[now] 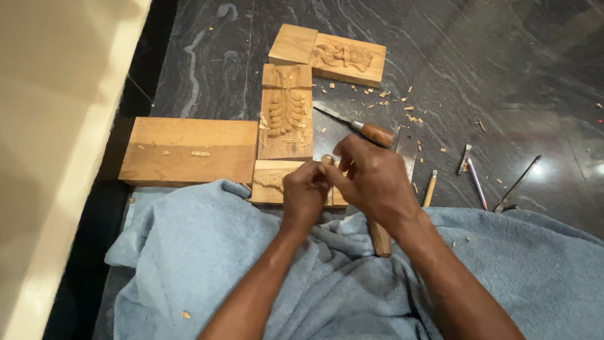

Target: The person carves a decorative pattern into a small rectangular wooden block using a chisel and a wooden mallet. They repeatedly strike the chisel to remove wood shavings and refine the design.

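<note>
- Fingers of my left hand (pixel 306 192) and right hand (pixel 371 179) pinch together on a small wooden-handled tool (pixel 327 160).
- It stands over the carved wood block (pixel 274 181), beside a chisel (pixel 358 128) on dark stone floor (pixel 503 75).

Tan carved block (pixel 286 113), blue towel (pixel 207 252)

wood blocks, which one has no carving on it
The big plain block at far left, beside the leaf-carved one; its top is smooth, with only a few chips on it.
</note>
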